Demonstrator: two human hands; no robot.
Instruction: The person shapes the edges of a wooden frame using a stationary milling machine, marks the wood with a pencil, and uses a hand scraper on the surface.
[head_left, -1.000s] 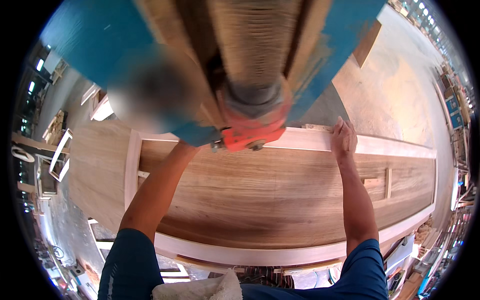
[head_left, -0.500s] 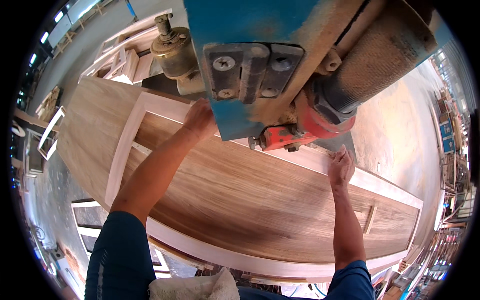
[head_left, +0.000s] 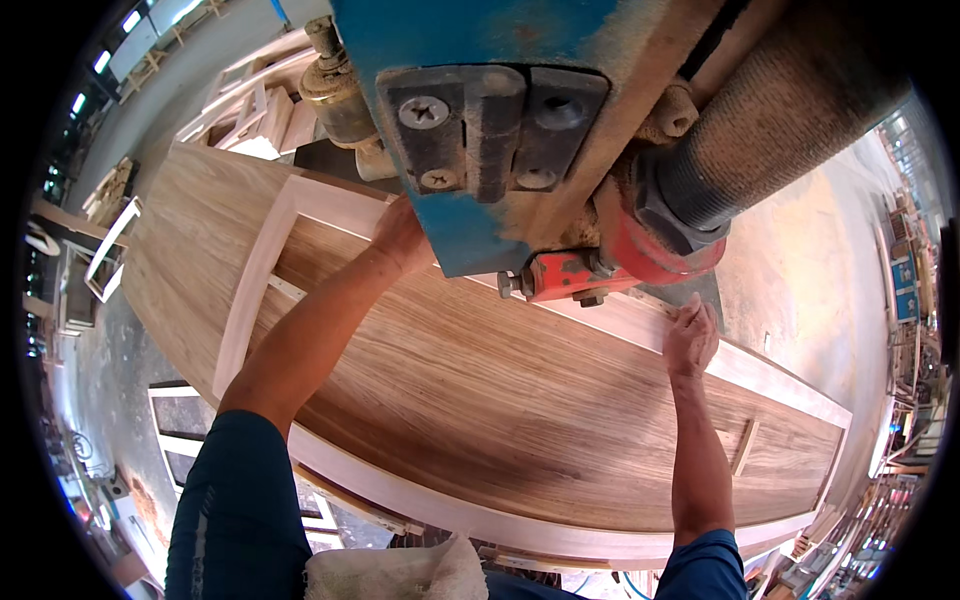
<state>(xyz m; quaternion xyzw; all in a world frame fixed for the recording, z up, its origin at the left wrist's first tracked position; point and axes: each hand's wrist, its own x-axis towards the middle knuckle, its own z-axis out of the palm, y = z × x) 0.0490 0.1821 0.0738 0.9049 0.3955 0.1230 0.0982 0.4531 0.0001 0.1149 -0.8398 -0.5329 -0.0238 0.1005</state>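
Note:
A large pale wooden frame [head_left: 790,385] lies over a brown wood-grain panel [head_left: 480,400], stretching from the left to the lower right. On the frame's far rail is my left hand [head_left: 403,240]; its fingers are hidden behind a blue machine housing [head_left: 480,235]. My right hand [head_left: 690,338] grips the same rail farther right, fingers curled at its far edge. Between the hands, a red metal bracket [head_left: 565,277] with bolts sits close over the rail. Above it is a dusty threaded cylinder [head_left: 770,150].
A brass-coloured fitting [head_left: 340,95] juts from the machine's left side. Stacked wooden frame pieces [head_left: 265,110] lie behind it. A short wooden strip [head_left: 744,447] rests on the panel at right. A whitish cloth [head_left: 400,572] is at my waist, beside the near rail.
The view has shifted slightly, so the machine looks a little larger and closer. My right hand appears slightly farther right and lower; both hands stay at the far rail.

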